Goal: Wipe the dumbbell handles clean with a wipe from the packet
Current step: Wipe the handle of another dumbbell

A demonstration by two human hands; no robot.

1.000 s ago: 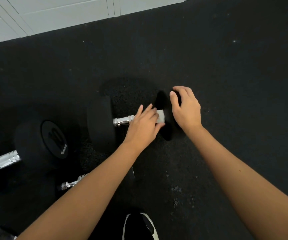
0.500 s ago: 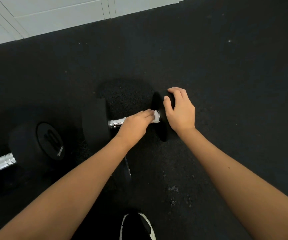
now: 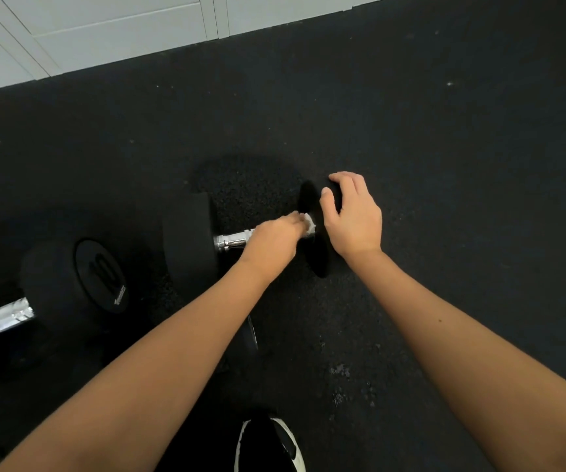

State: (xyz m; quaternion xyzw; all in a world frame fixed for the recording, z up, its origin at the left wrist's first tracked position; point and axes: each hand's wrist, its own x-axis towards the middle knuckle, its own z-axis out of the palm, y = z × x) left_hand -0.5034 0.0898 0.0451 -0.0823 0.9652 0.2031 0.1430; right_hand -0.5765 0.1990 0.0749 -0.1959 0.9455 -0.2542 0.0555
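Note:
A black dumbbell (image 3: 188, 240) lies on the dark floor at the centre, its chrome handle (image 3: 232, 240) partly showing. My left hand (image 3: 274, 241) is closed over the handle with a white wipe (image 3: 309, 223) under the fingers, close to the right weight head (image 3: 312, 212). My right hand (image 3: 354, 218) grips the top of that right head. A second dumbbell (image 3: 77, 284) with a chrome handle (image 3: 0, 321) lies at the left. The wipe packet is not in view.
A white panelled wall (image 3: 104, 32) runs along the far edge of the black rubber floor (image 3: 445, 199). My black and white shoe (image 3: 269, 444) is at the bottom centre. Another dark weight (image 3: 250, 335) shows partly under my left forearm.
My left hand has curled tighter around the handle and slid with the wipe toward the right weight head. My right hand stays on that head.

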